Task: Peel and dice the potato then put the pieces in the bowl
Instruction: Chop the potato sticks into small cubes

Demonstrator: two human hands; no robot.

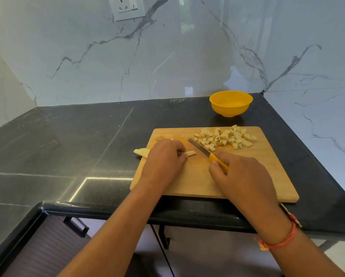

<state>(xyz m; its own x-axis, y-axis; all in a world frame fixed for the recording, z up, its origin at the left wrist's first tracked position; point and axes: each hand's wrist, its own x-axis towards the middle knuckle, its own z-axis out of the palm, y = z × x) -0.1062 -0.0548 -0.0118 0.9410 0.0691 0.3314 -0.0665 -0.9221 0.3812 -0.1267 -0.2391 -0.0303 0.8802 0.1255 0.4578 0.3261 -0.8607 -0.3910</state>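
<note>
On the wooden cutting board (263, 176), my left hand (163, 156) pinches a pale potato strip (190, 153) that pokes out from under its fingertips. My right hand (239, 172) grips a yellow-handled knife (202, 149), the blade pointing up-left just right of the strip. A pile of diced potato (225, 137) lies at the board's far right. Another potato wedge (141, 152) sticks out beyond the left hand at the board's left edge. The yellow bowl (231, 102) stands behind the board, holding nothing I can see.
A small brownish potato end (159, 138) lies at the board's far left corner. The board sits on a dark stone counter (77, 146) near its front edge, with marble walls behind and to the right. Cabinet handles show below the counter.
</note>
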